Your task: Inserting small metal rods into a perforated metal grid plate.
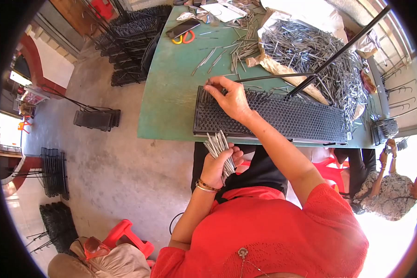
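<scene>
My left hand (215, 167) is closed around a bundle of thin grey metal rods (216, 144), held just off the table's front edge. The rods fan out above the fist, and their lower ends poke out beneath it. Over the far left corner of a long black rack (282, 111) pierced with rows of small holes, my right hand (232, 98) pinches thumb and forefinger together. Whatever lies between those fingertips is too small to make out. A few thin rods seem to stand in the rack beside them.
The rack rests on a green table (171, 102). Behind it, loose rods (306, 46) heap on torn brown paper. Orange-and-yellow-handled scissors (184, 37) and a dark phone (183, 28) lie far left. A black bar (347, 46) rises from the rack. Another person (389, 194) sits at right.
</scene>
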Motion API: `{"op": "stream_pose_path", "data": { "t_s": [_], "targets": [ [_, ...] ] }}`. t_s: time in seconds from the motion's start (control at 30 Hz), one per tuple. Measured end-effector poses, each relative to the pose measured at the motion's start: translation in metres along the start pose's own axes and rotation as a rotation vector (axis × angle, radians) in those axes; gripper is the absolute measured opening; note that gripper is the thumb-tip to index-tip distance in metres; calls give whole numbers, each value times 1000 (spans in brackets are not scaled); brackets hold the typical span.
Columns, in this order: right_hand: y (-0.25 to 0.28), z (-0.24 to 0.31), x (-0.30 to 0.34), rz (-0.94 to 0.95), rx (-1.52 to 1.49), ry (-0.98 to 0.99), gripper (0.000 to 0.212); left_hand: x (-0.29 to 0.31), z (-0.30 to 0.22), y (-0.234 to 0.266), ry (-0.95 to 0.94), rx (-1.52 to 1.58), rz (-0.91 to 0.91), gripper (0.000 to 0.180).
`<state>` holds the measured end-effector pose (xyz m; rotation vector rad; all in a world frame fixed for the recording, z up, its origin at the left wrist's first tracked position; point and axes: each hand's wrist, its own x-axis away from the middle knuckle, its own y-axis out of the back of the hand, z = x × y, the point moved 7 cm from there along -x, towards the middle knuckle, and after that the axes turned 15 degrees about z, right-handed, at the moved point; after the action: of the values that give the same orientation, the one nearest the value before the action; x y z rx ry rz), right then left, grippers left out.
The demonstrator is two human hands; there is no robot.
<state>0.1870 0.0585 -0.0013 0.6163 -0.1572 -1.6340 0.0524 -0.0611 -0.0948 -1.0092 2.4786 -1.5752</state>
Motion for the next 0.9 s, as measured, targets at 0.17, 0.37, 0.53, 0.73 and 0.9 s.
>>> {"op": "stream_pose_path", "data": {
  "t_s": [0.17,0.37,0.53,0.73,0.9],
  "targets": [
    [-5,9,2,-8,108,157,22,-1,1,0,9,1,2,19],
    [-8,18,3,40,215,177,24,-3,2,1,8,0,13,20],
    [-7,17,3,49,157,123,23,-1,3,2,12,0,1,20],
    [-6,8,5,34,106,22,23,0,1,-3,25,-9,2,18],
    [-8,10,8,33,136,101,25,-1,3,-1,21,-8,14,19]
  ]
}}
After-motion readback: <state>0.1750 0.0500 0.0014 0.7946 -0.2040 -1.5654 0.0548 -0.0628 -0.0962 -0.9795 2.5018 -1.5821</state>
